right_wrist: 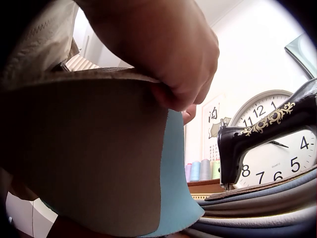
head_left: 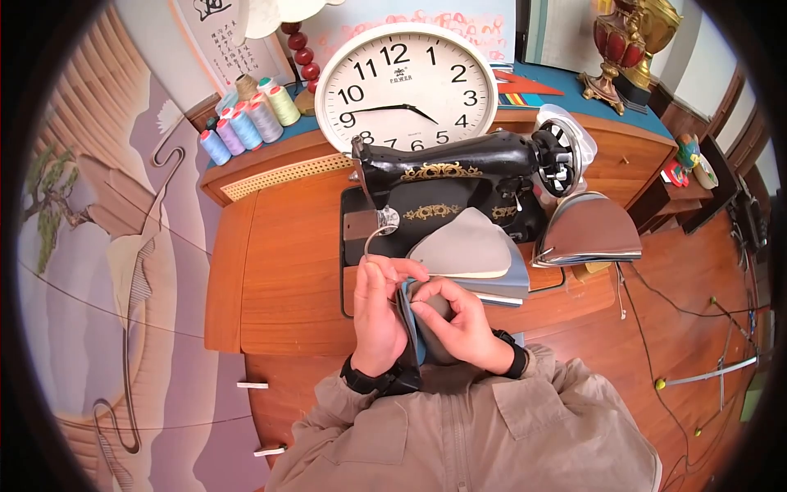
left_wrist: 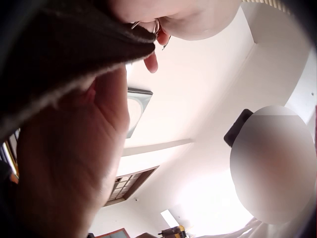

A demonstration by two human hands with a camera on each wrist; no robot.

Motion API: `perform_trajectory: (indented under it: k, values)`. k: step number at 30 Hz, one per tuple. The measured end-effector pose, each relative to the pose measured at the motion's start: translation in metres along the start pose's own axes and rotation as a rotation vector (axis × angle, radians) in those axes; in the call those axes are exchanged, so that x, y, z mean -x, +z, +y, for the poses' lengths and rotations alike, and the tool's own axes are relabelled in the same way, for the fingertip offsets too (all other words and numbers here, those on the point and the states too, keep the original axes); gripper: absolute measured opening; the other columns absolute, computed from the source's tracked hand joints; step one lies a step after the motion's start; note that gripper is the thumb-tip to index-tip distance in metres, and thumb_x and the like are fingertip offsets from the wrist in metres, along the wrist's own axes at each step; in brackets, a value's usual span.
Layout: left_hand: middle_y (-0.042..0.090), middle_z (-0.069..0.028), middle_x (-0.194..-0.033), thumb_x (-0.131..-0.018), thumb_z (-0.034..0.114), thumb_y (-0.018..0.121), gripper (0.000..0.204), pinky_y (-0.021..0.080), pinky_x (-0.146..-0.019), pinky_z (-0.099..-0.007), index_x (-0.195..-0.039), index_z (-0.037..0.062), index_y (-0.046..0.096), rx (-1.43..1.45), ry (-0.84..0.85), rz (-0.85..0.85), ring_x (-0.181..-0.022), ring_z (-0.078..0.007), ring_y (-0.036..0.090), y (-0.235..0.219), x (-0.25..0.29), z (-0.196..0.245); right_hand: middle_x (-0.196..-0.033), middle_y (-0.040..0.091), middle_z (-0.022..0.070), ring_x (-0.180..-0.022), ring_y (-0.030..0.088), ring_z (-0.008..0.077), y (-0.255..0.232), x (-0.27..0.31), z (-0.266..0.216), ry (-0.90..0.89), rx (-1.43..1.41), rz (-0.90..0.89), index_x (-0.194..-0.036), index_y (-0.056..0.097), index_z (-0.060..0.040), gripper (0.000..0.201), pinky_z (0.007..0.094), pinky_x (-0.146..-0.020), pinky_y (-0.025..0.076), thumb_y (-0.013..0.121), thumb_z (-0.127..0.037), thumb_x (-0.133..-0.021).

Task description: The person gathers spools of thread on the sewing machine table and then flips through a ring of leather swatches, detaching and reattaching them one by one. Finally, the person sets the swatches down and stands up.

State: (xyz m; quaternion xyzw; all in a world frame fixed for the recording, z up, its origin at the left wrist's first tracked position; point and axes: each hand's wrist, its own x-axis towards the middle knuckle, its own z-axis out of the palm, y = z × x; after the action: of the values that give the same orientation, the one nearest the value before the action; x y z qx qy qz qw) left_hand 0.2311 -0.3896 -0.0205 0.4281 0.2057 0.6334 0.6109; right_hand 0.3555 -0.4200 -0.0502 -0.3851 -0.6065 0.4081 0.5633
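Observation:
Dark grey and blue fabric-like pieces (head_left: 418, 336) are held together upright in front of the person's chest. The left hand (head_left: 379, 320) grips their left side, its fingertips at the top edge. From the right, the right hand (head_left: 463, 324) pinches the same top edge, thumb against index finger. In the right wrist view, the right hand (right_wrist: 168, 54) has curled fingers at the upper corner of the grey piece (right_wrist: 99, 153), with the blue piece (right_wrist: 173, 183) behind it. A small metal glint shows between the fingers in the left wrist view; its shape is unclear.
Beyond the hands stands a black sewing machine (head_left: 443, 164) with a wall clock (head_left: 406, 90) behind it. Stacked grey pieces (head_left: 463, 246) lie before the machine, brown ones (head_left: 590, 230) to its right. Thread spools (head_left: 246, 123) stand at the back left.

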Motion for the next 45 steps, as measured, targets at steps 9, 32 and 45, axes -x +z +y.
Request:
perform_trajectory:
  k: [9, 32, 45]
  values:
    - [0.063, -0.0154, -0.102, -0.106, 0.028, 0.033, 0.034, 0.048, -0.077, -0.0309, -0.118, 0.0019, 0.052, -0.207, -0.017, -0.088, -0.087, -0.0163, 0.058, -0.02, 0.016, 0.005, -0.09, 0.054, 0.0007, -0.087, 0.05, 0.0084, -0.023, -0.004, -0.032, -0.003, -0.148, 0.039, -0.096, 0.054, -0.0023, 0.005, 0.0236, -0.081, 0.042, 0.057, -0.001, -0.094]
    - [0.052, -0.0106, -0.108, -0.096, 0.001, 0.052, 0.01, 0.049, -0.078, -0.0269, -0.104, 0.0001, 0.058, -0.186, -0.167, -0.681, -0.086, -0.0136, 0.054, -0.058, 0.007, 0.047, -0.093, 0.056, -0.0014, -0.09, 0.049, 0.0061, -0.014, -0.022, -0.054, 0.178, -0.125, -0.14, -0.097, 0.057, -0.0027, 0.005, 0.022, -0.085, 0.04, 0.058, -0.007, -0.096]
    - [0.054, -0.0075, -0.098, -0.1, 0.024, 0.05, 0.021, 0.038, -0.091, -0.0375, -0.101, 0.0046, 0.057, -0.635, 0.281, -0.651, -0.097, -0.023, 0.05, -0.059, -0.003, 0.035, -0.094, 0.056, -0.0025, -0.091, 0.049, 0.0051, -0.016, -0.024, -0.05, 0.276, -0.307, -0.159, -0.098, 0.057, -0.0031, 0.006, 0.0214, -0.084, 0.039, 0.057, -0.009, -0.097]
